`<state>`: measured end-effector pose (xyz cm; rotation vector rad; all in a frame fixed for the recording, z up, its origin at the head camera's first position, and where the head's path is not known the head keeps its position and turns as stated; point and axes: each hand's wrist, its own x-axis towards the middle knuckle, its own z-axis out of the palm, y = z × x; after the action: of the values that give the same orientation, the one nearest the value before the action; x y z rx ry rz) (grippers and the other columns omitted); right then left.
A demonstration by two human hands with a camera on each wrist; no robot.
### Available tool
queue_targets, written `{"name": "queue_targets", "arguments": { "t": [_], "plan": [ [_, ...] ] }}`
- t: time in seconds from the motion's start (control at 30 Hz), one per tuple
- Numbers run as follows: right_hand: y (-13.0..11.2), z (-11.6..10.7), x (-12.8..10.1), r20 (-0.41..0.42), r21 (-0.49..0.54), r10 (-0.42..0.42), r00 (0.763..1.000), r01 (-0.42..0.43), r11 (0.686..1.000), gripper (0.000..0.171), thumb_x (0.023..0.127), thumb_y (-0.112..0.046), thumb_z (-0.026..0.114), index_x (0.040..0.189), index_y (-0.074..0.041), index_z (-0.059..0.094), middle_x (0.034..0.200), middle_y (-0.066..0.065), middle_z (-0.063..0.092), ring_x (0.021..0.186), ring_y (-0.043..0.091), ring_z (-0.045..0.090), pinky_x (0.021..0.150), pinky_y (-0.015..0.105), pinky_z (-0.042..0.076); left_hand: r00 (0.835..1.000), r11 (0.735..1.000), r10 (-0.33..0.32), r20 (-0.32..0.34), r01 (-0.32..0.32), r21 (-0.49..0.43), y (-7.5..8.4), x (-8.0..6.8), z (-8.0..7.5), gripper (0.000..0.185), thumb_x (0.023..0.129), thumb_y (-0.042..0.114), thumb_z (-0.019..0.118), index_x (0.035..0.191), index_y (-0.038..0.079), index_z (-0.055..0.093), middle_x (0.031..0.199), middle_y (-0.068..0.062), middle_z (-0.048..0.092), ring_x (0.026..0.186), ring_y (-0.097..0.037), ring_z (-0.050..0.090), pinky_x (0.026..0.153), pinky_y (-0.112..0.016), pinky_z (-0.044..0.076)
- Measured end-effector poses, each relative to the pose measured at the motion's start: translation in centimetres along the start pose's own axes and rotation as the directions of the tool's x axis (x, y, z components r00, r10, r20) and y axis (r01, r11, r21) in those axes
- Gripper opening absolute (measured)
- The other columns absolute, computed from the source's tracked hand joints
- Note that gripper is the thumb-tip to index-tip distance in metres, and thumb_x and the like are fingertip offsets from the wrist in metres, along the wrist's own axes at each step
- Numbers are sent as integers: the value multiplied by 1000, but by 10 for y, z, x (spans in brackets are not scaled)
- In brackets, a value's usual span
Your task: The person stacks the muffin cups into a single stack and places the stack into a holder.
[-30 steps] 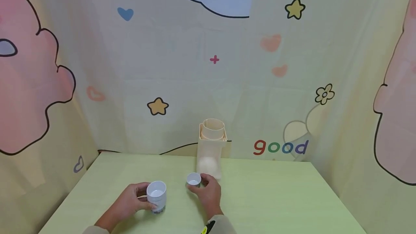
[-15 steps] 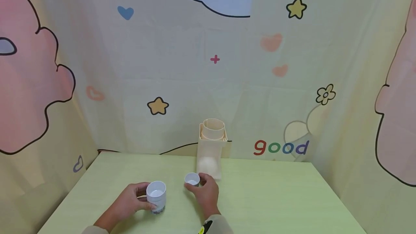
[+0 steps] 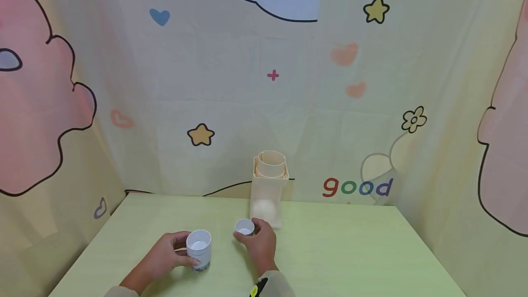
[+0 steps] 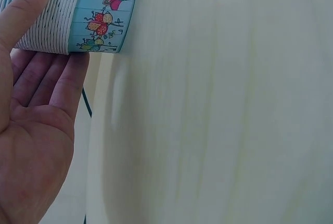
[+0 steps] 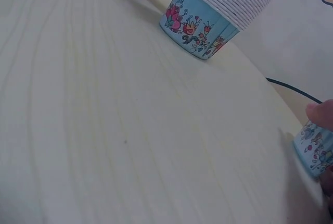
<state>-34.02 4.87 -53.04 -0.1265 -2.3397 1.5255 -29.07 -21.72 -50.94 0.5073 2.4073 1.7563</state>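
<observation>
Lower centre of the head view: left hand (image 3: 165,256) curled round a stack of paper cups (image 3: 199,250) on the green worktop (image 3: 338,251); right hand (image 3: 261,242) pinching a single small cup (image 3: 245,227) (fingertips mostly hidden). Wrist views cropped, showing only cup bases.

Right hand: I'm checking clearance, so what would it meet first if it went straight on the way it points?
Probably the beige dispenser, just beyond the single cup that the right hand holds, though depth is unclear.
</observation>
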Motion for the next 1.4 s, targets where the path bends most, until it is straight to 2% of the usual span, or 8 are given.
{"name": "queue_targets", "arguments": {
  "t": [0.37,0.7,0.87,1.17,1.4],
  "plan": [
    [-4,-5,-3,49,61,-6,999,3,998,58,61,-17,99,111,0,72,95,9,72,87,18,62,78,30,53,1000,1000,4,-5,-4,3,2,-2,-1,78,72,23,94,134,-10,59,131,-25,66,118,-36,67,94,-32,61],
    [-10,-17,-6,159,149,-34,987,10,989,57,65,-9,96,115,2,71,100,13,75,88,17,68,76,23,57,1000,1000,9,5,-9,-19,0,-1,-1,76,73,20,94,134,-10,59,131,-25,66,117,-34,68,94,-32,61],
    [-21,-22,-12,234,216,-55,971,3,976,58,68,-6,95,118,4,70,106,15,74,95,21,70,78,24,61,1000,1000,13,8,-13,-22,-1,-1,-2,74,74,19,93,133,-10,59,130,-25,66,116,-32,68,94,-32,62],
    [-47,-33,-22,349,285,-95,932,-9,958,59,71,-10,94,123,0,69,110,14,73,100,21,68,85,28,63,1000,1000,9,5,-9,-30,-1,0,-2,75,73,19,94,134,-9,59,130,-25,67,117,-34,68,95,-34,61],
    [-67,-37,-30,425,354,-140,894,-22,935,64,73,-10,93,130,2,65,115,13,73,104,20,68,85,24,62,1000,999,8,8,-8,-43,-2,0,-3,74,74,19,93,134,-8,59,131,-23,67,117,-34,68,95,-33,61]
  ]
}}
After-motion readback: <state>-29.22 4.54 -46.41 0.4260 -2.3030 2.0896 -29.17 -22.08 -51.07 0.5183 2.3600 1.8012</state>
